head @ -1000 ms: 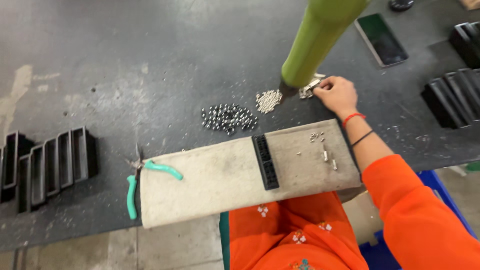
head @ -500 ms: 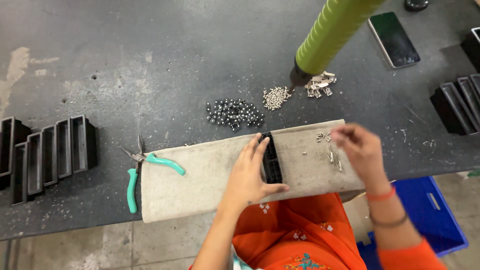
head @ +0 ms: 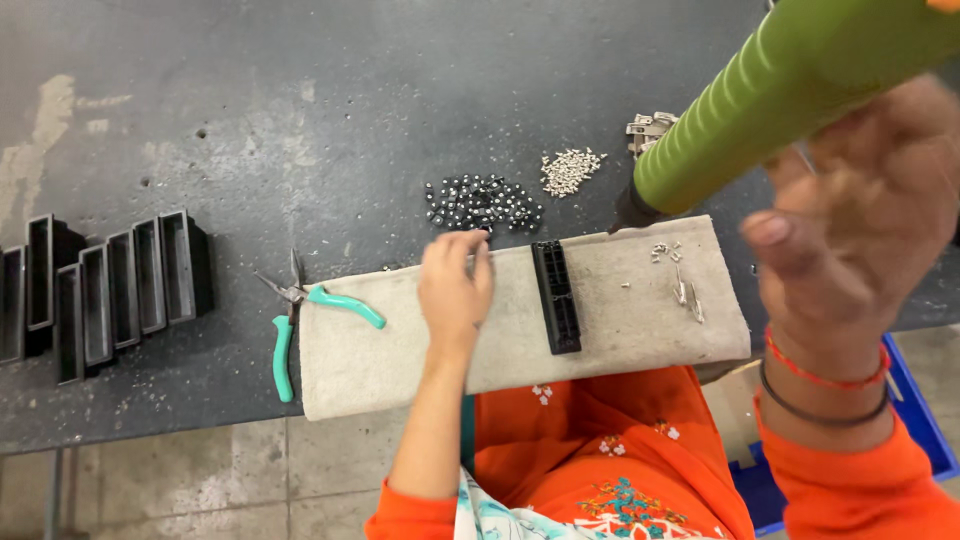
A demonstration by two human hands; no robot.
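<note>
My left hand (head: 455, 288) lies palm down on a beige cloth (head: 380, 360), fingertips at its far edge just short of a pile of small black beads (head: 483, 203). A long black slotted block (head: 557, 297) lies across the cloth to the right of that hand. My right hand (head: 850, 225) is raised close to the camera and blurred, right beside a ribbed green handle (head: 760, 110) that slants down to the table. Whether it grips the handle is unclear. Small metal pins (head: 685, 285) lie on the cloth's right part.
Teal-handled pliers (head: 300, 315) rest at the cloth's left edge. A row of black rectangular housings (head: 110, 290) stands at the far left. A heap of tiny silver parts (head: 570, 170) and some metal clips (head: 648, 128) lie behind the beads. A blue crate (head: 905, 400) sits below the table's edge.
My left hand has slid left off the black block toward the beads. My right hand has lifted from the pins on the cloth up to the green handle.
</note>
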